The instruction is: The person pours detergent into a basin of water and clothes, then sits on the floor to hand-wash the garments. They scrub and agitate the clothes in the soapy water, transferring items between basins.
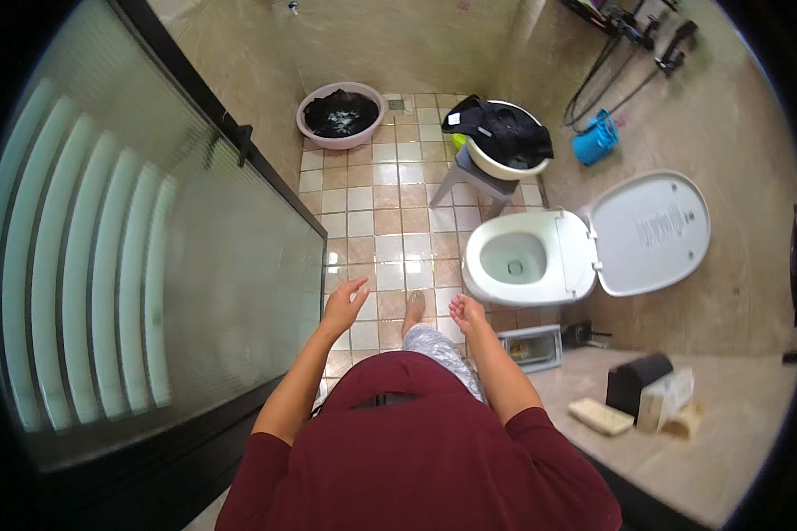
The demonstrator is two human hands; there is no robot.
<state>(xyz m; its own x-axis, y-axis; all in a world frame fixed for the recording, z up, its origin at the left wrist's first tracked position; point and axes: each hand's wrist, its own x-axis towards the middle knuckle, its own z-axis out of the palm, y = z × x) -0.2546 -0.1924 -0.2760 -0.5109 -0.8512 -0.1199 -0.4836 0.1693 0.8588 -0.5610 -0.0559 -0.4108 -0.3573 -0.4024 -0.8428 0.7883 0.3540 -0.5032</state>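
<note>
My left hand (346, 306) hangs over the tiled floor beside the glass door, fingers apart, with nothing in it. On the other side of my bare foot, my right hand (465, 312) is near the front of the white toilet bowl (481, 289); its fingers are loosely curled and I see nothing in them. Farther ahead, a pale pink basin (341, 143) on the floor holds dark wet cloth (345, 109). A cream basin (488, 167) stands on a grey plastic stool (468, 166), with a black garment (505, 129) draped over its rim.
A frosted glass door (239, 265) with a black handle (244, 145) stands at left. The toilet lid (657, 232) is raised against the right wall, below a blue container (596, 138) and shower hose (591, 86). A grey bin (534, 348) and boxes (664, 398) lie lower right.
</note>
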